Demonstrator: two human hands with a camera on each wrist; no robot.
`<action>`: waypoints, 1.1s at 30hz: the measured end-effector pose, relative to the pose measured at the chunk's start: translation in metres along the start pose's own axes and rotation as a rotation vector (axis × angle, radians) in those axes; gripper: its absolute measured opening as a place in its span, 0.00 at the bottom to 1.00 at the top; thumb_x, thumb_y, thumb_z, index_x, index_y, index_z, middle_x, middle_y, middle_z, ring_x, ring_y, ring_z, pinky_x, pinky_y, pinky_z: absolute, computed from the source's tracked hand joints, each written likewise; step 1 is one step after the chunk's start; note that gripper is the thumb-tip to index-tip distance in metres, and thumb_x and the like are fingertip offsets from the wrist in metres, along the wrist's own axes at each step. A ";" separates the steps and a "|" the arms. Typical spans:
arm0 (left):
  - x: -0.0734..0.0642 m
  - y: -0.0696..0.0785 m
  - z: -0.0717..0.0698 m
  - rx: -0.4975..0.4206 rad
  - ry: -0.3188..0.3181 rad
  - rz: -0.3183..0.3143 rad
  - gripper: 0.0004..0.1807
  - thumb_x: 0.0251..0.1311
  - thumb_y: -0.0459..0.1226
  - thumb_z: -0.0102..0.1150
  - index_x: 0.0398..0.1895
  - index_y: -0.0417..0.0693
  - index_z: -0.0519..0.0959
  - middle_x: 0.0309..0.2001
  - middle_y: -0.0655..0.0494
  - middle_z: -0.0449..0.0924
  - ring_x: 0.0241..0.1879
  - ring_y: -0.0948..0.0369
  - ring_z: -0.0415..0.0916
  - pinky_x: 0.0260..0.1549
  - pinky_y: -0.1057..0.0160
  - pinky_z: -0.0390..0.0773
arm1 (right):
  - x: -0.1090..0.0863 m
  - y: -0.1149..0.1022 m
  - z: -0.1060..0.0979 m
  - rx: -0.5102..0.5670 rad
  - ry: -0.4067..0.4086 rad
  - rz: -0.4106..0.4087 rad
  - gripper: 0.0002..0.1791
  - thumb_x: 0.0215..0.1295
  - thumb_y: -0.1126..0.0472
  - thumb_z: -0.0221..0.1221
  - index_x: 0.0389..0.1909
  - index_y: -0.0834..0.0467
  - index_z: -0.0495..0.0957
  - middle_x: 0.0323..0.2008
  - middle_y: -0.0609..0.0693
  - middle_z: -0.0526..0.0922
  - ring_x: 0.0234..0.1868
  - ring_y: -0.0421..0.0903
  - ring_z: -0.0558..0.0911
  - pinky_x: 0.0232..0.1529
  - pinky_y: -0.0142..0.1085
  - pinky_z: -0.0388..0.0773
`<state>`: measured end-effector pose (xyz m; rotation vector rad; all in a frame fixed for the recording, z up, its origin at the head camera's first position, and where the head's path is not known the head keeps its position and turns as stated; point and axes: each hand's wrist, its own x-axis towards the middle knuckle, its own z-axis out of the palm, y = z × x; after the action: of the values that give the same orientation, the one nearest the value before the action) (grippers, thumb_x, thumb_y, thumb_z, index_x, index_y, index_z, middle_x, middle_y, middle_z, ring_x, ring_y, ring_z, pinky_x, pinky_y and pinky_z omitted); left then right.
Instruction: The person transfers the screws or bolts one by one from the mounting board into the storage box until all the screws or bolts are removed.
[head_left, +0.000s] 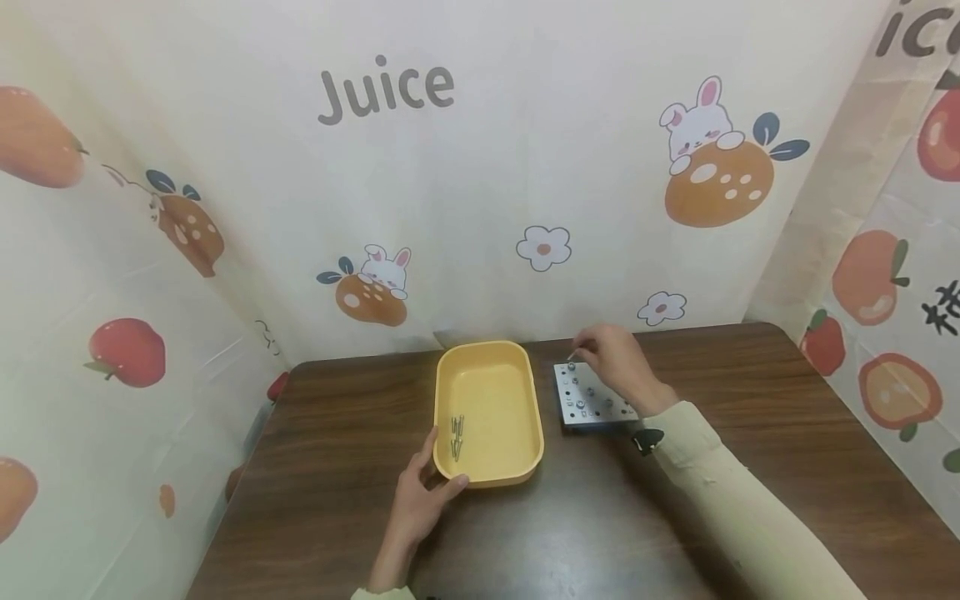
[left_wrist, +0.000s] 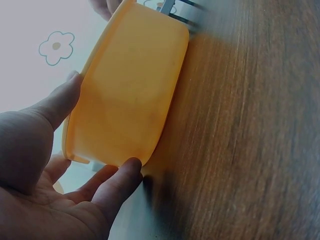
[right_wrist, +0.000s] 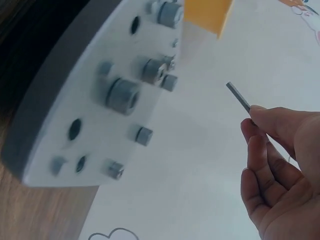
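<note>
A yellow rectangular tray (head_left: 498, 425) stands on the table, and my left hand (head_left: 420, 496) grips its near left corner, thumb at the rim and fingers against the side wall. Several thin metal screws (head_left: 457, 437) lie inside the tray, toward its left. Between thumb and fingertips my right hand (right_wrist: 282, 160) pinches a thin threaded screw (right_wrist: 237, 96); its other end is hidden by the fingers. That hand is over the far part of a metal block (head_left: 572, 408) with holes, and several hex-socket screws (right_wrist: 123, 95) stick up from the block's face.
The dark wooden table (head_left: 345, 433) carries the tray and, to its right, the block. A printed curtain (head_left: 480, 167) hangs behind the table's far edge and along both sides. On the right wrist is a dark strap (head_left: 647, 440).
</note>
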<state>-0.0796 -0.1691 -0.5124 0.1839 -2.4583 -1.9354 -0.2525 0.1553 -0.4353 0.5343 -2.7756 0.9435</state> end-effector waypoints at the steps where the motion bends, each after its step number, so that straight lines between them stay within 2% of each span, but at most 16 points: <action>1: 0.000 0.000 0.000 0.002 0.000 -0.001 0.52 0.57 0.33 0.78 0.84 0.45 0.59 0.69 0.33 0.69 0.71 0.33 0.69 0.63 0.46 0.81 | 0.000 -0.002 -0.001 0.001 0.000 -0.001 0.06 0.68 0.71 0.66 0.42 0.62 0.88 0.41 0.56 0.90 0.43 0.53 0.88 0.47 0.49 0.89; 10: 0.001 0.001 0.000 -0.002 -0.005 -0.001 0.52 0.58 0.33 0.78 0.84 0.45 0.59 0.68 0.33 0.69 0.71 0.34 0.69 0.63 0.46 0.81 | -0.002 -0.018 -0.004 0.016 0.000 -0.036 0.06 0.68 0.71 0.67 0.43 0.62 0.89 0.41 0.56 0.90 0.43 0.53 0.88 0.47 0.49 0.89; 22: 0.000 0.001 0.000 -0.004 -0.008 -0.004 0.52 0.58 0.32 0.78 0.84 0.45 0.59 0.68 0.33 0.69 0.71 0.35 0.70 0.64 0.46 0.81 | -0.002 -0.031 0.001 0.031 -0.003 -0.060 0.06 0.66 0.71 0.69 0.42 0.60 0.89 0.39 0.54 0.91 0.41 0.51 0.88 0.46 0.47 0.90; 33: 0.000 0.001 0.000 -0.011 -0.003 -0.018 0.52 0.57 0.32 0.78 0.84 0.46 0.59 0.72 0.32 0.67 0.72 0.35 0.68 0.64 0.48 0.81 | -0.004 -0.044 0.005 0.032 0.013 -0.139 0.05 0.64 0.71 0.70 0.39 0.61 0.90 0.38 0.54 0.90 0.38 0.49 0.87 0.42 0.44 0.90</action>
<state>-0.0798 -0.1689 -0.5112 0.2042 -2.4561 -1.9567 -0.2318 0.1212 -0.4159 0.7129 -2.6755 0.9585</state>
